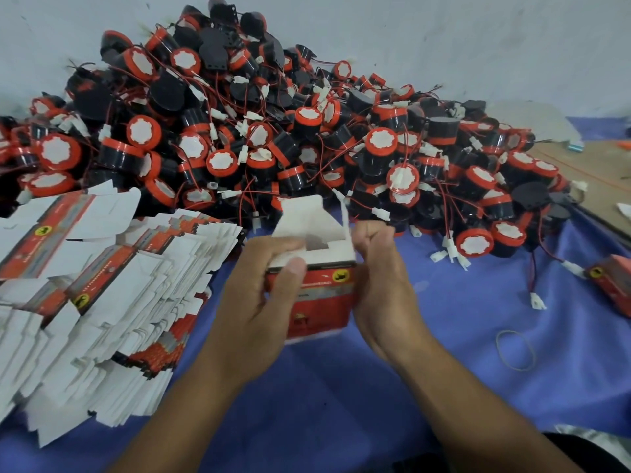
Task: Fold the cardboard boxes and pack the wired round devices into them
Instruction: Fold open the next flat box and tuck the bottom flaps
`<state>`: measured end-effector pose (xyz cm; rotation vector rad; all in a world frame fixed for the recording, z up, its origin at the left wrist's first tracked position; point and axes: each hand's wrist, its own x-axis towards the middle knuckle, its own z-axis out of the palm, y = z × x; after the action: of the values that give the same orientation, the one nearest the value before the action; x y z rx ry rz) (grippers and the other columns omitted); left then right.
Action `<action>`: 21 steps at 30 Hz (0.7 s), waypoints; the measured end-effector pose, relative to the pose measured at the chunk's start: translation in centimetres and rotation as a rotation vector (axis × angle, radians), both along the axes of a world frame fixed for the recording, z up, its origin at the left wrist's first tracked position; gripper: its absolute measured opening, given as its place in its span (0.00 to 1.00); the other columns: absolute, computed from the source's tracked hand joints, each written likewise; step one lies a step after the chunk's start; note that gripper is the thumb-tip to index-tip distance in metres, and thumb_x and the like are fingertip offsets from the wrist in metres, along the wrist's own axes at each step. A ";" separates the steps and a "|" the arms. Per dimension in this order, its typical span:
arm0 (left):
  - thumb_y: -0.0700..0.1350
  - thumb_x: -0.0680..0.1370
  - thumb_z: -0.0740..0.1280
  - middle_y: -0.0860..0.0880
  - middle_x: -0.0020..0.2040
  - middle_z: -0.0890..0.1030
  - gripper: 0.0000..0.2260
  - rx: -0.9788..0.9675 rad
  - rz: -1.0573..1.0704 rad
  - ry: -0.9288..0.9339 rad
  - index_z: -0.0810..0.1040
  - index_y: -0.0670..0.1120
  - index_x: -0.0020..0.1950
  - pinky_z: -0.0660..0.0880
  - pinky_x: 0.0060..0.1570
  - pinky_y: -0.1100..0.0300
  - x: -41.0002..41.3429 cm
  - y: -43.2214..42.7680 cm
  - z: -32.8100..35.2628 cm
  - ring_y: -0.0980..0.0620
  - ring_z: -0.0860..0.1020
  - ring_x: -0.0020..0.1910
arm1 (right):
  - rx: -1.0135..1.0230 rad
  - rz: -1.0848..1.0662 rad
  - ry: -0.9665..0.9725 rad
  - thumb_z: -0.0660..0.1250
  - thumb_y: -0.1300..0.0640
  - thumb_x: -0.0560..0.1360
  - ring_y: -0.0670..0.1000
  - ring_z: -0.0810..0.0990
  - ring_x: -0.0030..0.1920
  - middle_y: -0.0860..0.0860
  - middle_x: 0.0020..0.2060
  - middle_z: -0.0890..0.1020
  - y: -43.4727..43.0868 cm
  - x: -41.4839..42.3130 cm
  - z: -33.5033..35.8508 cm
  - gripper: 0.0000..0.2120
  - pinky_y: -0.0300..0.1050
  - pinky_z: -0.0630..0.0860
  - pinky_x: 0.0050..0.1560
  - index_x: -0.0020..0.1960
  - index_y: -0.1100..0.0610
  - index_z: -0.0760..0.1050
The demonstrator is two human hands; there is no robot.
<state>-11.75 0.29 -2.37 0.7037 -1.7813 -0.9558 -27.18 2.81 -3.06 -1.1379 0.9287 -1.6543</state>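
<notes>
Cardboard box (319,302), glossy red, squarish

Lettering on the red box (317,302) was too blurred to read, a yellow round emblem (342,275) with a dark figure showed

Big heap of wired round devices (273,131) runs along the far edge of the surface (341,387), up against the wall (444,35), w/ strays spilling toward the right edge. Fanned stack of flat boxes (102,285) lies at the left edge, just in front of the heap. Mid-surface, an opened box (317,295) stands upright, held btwn left hand (259,302) & right hand (382,291); a rubber band (515,349) lies right of them, & a second box (614,285) sits at the right edge.
</notes>
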 end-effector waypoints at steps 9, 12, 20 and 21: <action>0.39 0.73 0.56 0.53 0.51 0.82 0.14 0.227 -0.059 0.159 0.80 0.46 0.50 0.77 0.41 0.67 0.9 -0.5 0.6 0.57 0.81 0.47 | 0.205 0.279 -0.072 0.68 0.66 0.71 0.51 0.78 0.39 0.53 0.39 0.80 0.4 -1.1 1.1 0.09 0.40 0.76 0.41 0.44 0.54 0.71; 0.35 0.71 0.56 0.55 0.55 0.81 0.16 0.142 -0.116 0.069 0.77 0.49 0.52 0.76 0.44 0.67 0.9 -0.1 1.2 0.56 0.80 0.50 | 0.237 0.389 0.052 0.67 0.71 0.70 0.54 0.77 0.47 0.55 0.47 0.80 0.6 -1.8 1.2 0.26 0.45 0.75 0.49 0.63 0.51 0.71; 0.50 0.75 0.60 0.48 0.63 0.68 0.12 -0.280 0.294 -0.365 0.71 0.47 0.55 0.65 0.56 0.70 0.4 0.6 1.6 0.49 0.68 0.61 | 0.002 0.169 0.182 0.66 0.63 0.80 0.58 0.77 0.41 0.48 0.45 0.82 0.8 0.0 0.3 0.09 0.52 0.77 0.41 0.54 0.50 0.76; 0.52 0.74 0.60 0.47 0.62 0.68 0.15 -0.310 0.283 -0.407 0.74 0.46 0.56 0.65 0.57 0.68 0.3 0.7 1.6 0.48 0.68 0.60 | 0.010 0.172 0.145 0.68 0.59 0.79 0.58 0.77 0.39 0.46 0.44 0.83 0.9 0.1 0.5 0.06 0.51 0.77 0.40 0.53 0.50 0.77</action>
<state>-11.42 1.02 -0.81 0.9644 -2.0504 -0.3495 -27.10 3.66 -2.57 -1.3074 0.9009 -1.4425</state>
